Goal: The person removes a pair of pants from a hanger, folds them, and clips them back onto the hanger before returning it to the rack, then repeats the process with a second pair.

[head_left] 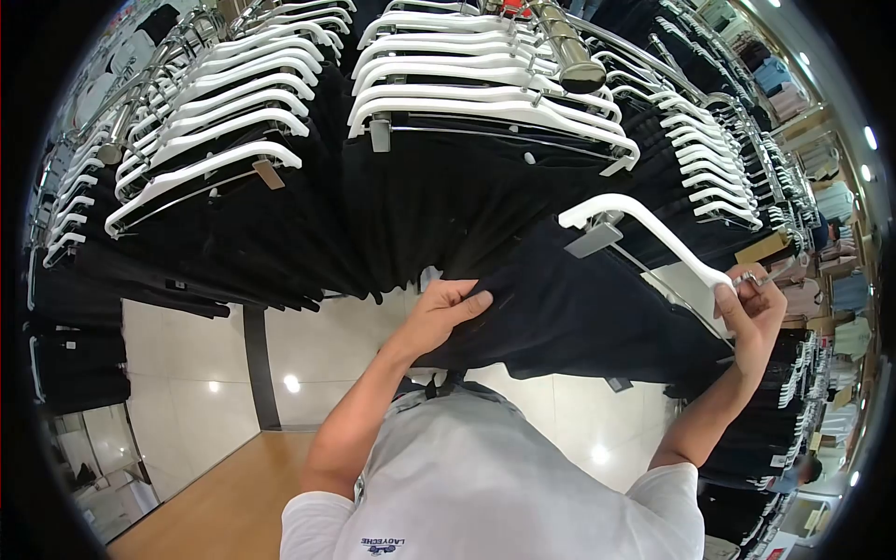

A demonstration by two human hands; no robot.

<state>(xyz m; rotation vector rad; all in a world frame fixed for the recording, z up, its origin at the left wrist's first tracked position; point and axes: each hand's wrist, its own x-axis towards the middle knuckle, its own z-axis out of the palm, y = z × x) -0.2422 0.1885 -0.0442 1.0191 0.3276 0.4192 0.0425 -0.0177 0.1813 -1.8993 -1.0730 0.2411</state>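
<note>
A dark pair of trousers [569, 313] hangs from a white hanger [667, 233] in front of my body, tilted down to the right. My right hand [754, 303] is closed around the hanger near its hook, at the right end. With thumb and fingers pressed together, my left hand [448, 313] pinches the edge of the dark cloth. A grey metal clip [595, 238] grips the waistband at the hanger's left end. The lower part of the garment drops below my hands and is partly hidden by its own folds.
Ahead stands a rack of black garments [420, 201] on white hangers [495, 107], with a metal rail end [581, 73] jutting toward me. More hanging rows [205, 177] stand on the left and others [719, 177] on the right. Pale tiled floor [187, 364] shows below. A person [798, 471] is far right.
</note>
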